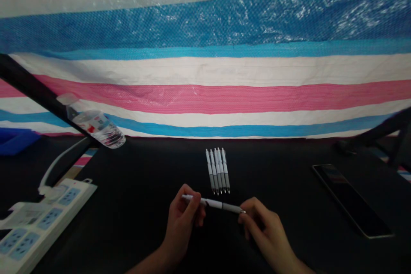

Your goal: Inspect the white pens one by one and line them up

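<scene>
My left hand pinches a white-and-grey ballpoint pen near its push-button end, between thumb and fingers. The pen is held above the black table, almost level, its metal tip pointing right. Around that tip close the thumb and forefinger of my right hand. Just beyond my hands, several pens of the same kind lie side by side in a neat row, tips toward me.
On the right of the black table lies a dark phone. At the left are a white power strip with a cable and a tilted plastic bottle. A blue tray sits farther left. Behind hangs a striped tarp.
</scene>
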Motion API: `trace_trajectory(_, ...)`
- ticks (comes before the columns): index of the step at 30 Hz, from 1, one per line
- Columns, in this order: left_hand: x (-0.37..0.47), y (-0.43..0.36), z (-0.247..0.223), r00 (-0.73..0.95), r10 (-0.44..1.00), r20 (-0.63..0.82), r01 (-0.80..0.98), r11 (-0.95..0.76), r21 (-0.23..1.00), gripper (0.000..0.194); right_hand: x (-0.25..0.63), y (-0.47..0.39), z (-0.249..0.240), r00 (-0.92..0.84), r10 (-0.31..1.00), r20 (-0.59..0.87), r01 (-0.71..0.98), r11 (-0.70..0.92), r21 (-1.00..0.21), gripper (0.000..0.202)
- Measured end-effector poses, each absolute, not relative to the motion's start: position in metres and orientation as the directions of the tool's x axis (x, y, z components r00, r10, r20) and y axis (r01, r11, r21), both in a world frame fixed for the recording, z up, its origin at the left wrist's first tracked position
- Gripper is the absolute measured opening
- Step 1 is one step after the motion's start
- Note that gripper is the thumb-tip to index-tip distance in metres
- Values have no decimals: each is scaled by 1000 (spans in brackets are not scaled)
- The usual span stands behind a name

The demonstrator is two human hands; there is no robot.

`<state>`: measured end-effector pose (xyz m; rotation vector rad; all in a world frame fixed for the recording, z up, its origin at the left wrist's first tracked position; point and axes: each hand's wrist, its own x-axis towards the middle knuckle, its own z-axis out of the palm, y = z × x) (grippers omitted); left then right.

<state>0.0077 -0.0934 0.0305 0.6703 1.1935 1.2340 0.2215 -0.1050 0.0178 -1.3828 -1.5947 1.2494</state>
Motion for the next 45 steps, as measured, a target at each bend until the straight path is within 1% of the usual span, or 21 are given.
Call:
trace_trajectory(2,8,-94,30,-92,944,-318,-347,269,898,45,222,-105,20,-276,957,-90,332,7,-943,45)
trace_trajectory(3,8,-94,30,-89,943,-321,-350,272,896,45,223,-105,21,-296,951,-92,325,10,-946,45)
trace_trajectory(6,8,-95,29,-84,942,-325,-357,276,893,46,223,-105,23,-298,949,-106,345,3,-938,36)
trace_trajectory(8,8,-95,27,-78,945,-318,-348,273,897,47,222,-106,23,-295,949,-109,381,12,-925,35)
trace_trajectory(14,5,-95,22,-8,966,-258,-274,246,930,41,224,-106,21,-322,939,-123,364,3,-931,47)
trace_trajectory(17,4,-93,21,15,972,-235,-253,231,940,37,224,-106,21,-319,941,-112,382,19,-924,49)
trace_trajectory(20,3,-90,22,13,978,-209,-258,206,944,32,221,-106,21,-329,938,-106,388,32,-921,46)
trace_trajectory(24,3,-86,22,-9,991,-136,-259,129,957,25,217,-107,21,-399,909,-118,413,64,-908,38)
trace_trajectory(27,2,-81,21,49,993,-103,-315,113,942,20,216,-107,22,-463,875,-143,435,84,-896,32)
trace_trajectory(29,1,-78,20,72,992,-106,-358,125,925,19,216,-107,24,-479,866,-143,431,89,-898,31)
trace_trajectory(31,0,-74,20,67,991,-120,-369,136,920,22,216,-108,27,-464,874,-144,434,82,-897,32)
trace_trajectory(32,-1,-72,20,63,991,-121,-363,135,922,27,216,-108,28,-449,882,-147,442,76,-894,33)
trace_trajectory(35,-1,-68,21,68,991,-116,-342,132,930,54,216,-108,28,-415,898,-149,462,67,-885,36)
trace_trajectory(36,-2,-67,22,70,991,-115,-336,132,933,60,216,-108,28,-412,899,-146,460,67,-885,37)
trace_trajectory(37,-1,-67,23,72,991,-115,-328,132,936,63,216,-108,28,-414,899,-143,455,68,-888,37)
trace_trajectory(38,-1,-66,23,73,991,-116,-317,134,939,62,216,-107,27,-414,899,-139,448,69,-891,37)
trace_trajectory(42,-1,-65,25,56,991,-121,-282,132,950,48,215,-107,26,-412,902,-125,437,76,-896,36)
trace_trajectory(45,0,-64,25,32,991,-133,-266,137,954,47,215,-107,26,-419,900,-120,435,84,-896,36)
